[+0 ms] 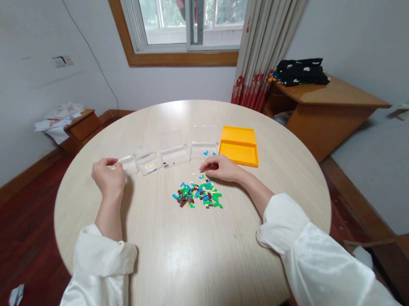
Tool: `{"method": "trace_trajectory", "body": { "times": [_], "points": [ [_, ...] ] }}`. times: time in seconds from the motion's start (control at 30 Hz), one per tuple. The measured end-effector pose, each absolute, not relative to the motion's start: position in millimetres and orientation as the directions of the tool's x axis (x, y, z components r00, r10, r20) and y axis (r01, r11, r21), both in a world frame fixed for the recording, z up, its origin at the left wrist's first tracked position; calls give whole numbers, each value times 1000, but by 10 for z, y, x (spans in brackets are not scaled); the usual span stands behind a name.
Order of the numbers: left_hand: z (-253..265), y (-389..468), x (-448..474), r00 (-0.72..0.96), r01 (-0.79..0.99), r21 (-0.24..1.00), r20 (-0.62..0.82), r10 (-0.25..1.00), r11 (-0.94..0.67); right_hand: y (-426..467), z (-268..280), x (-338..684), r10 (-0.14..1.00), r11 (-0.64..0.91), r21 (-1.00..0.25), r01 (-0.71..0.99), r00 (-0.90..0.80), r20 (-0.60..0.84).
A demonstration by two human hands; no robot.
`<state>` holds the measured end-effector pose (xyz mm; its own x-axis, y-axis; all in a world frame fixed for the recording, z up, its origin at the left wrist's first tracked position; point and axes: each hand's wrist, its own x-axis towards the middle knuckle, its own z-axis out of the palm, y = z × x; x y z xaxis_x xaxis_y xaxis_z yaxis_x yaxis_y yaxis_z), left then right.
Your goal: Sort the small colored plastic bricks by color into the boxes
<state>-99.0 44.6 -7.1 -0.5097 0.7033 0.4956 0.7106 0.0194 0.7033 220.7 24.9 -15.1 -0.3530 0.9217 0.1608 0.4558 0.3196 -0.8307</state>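
A loose pile of small building bricks [198,193], green, blue, brown and pale yellow, lies on the round table. My right hand [223,168] is at the pile's far right edge, fingertips drawn together just above the tabletop; whatever is between them is too small to tell. My left hand [109,179] is curled closed beside the leftmost clear plastic box [129,165]; what it holds, if anything, is hidden. To the right along the row, one clear box [150,164] contains yellow bits, another [174,156] a few dark bits, and the last box [198,150] several blue bricks.
An open yellow case [244,159] lies on the table beyond my right hand. The round table [201,269] has a pale wood top. Behind it are a window and a curtain [264,21]. A tilted wooden cabinet [324,111] carries folded dark cloth at the right.
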Motion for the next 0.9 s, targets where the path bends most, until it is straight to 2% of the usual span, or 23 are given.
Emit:
{"method": "trace_trajectory", "body": {
  "times": [0.4, 0.9],
  "points": [
    [-73, 452, -950, -498, 720, 694, 520, 694, -3, 293, -195, 2235, 848, 435, -805, 402, -484, 217],
    [67, 367, -697, -411, 662, 731, 536, 737, -163, 281, -200, 2218, 853, 439, -784, 440, -479, 209]
  ]
}}
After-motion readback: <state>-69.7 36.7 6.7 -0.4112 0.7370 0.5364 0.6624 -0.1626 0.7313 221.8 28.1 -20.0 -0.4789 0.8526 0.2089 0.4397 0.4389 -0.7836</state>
